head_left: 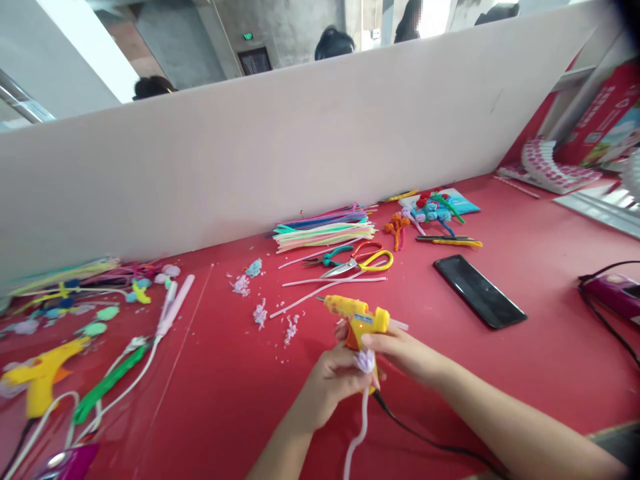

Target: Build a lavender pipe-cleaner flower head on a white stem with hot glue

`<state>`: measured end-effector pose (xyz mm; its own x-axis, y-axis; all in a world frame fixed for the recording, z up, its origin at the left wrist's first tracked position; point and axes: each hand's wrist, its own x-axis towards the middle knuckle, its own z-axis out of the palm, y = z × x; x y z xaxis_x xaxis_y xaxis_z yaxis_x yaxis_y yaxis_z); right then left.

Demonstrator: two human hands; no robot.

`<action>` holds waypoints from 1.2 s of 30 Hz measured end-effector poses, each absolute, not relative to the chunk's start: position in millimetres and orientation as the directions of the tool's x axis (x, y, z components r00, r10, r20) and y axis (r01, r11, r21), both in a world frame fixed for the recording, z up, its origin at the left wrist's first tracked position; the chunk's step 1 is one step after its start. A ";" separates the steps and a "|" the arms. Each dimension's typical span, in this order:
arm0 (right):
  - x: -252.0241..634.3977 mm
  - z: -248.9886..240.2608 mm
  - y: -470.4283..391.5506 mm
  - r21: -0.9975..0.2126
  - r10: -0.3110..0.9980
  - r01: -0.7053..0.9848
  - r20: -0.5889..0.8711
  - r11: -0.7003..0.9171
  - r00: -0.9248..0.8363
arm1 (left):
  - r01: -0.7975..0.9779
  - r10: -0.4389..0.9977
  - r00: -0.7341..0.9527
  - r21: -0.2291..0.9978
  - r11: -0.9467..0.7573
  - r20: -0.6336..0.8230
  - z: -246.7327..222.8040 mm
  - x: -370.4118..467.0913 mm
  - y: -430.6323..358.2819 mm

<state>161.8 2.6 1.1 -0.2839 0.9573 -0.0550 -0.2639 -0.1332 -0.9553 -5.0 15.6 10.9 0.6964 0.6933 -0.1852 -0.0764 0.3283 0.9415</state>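
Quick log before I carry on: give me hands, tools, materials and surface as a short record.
Left hand: pinching lilac pom-pom on pale stem
Right hand: holding yellow glue gun, nozzle pointing left
Tools beyond hands: scissors, pliers
Materials: pipe-cleaner bundle, lilac trimmings
Right side: black smartphone
Far left: second yellow glue gun
Surface: red tabletop

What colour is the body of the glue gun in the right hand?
The glue gun has a yellow body, seen best in the head view.
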 end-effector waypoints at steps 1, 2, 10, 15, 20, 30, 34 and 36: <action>160.3 0.1 2.2 -0.951 0.956 -0.269 -0.071 -0.151 -0.286 | -0.057 0.670 0.718 0.945 0.323 -0.186 11.5 -5.1 15.5; 159.7 -1.2 2.3 -0.948 0.961 -0.276 -0.081 -0.156 -0.264 | -0.049 0.672 0.718 0.950 0.307 -0.180 11.3 -5.3 16.0; 176.1 -9.8 -2.0 -0.980 0.998 -0.190 -0.057 -0.052 0.020 | -0.109 0.925 0.253 0.941 0.319 -0.284 -2.2 -14.6 38.3; 168.1 -3.2 -18.2 -0.998 0.995 0.053 -0.033 -0.028 -0.096 | -0.134 0.922 0.193 0.922 0.362 -0.334 -8.8 -19.0 44.3; 161.9 -0.4 -19.1 -0.972 0.997 0.226 0.058 0.070 -0.056 | -0.156 0.918 0.177 0.911 0.383 -0.355 -9.0 -16.8 43.7; 164.0 -13.9 -18.8 -0.956 0.998 0.291 0.029 0.043 -0.054 | -0.198 0.912 0.203 0.897 0.395 -0.357 -6.6 -14.5 43.7; 164.5 -14.3 -19.5 -0.958 0.998 0.286 0.006 0.025 -0.065 | -0.215 0.913 0.206 0.894 0.392 -0.351 -5.6 -13.9 43.6; 164.5 -13.6 -19.4 -0.956 0.997 0.292 -0.005 0.018 -0.079 | -0.221 0.914 0.207 0.894 0.391 -0.348 -4.6 -13.6 43.7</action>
<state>164.5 -19.4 -13.6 -0.0785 0.9969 -0.0048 0.2917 0.0184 -0.9563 -13.6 43.7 -4.6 0.2067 0.9143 -0.3484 -0.2214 0.3905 0.8936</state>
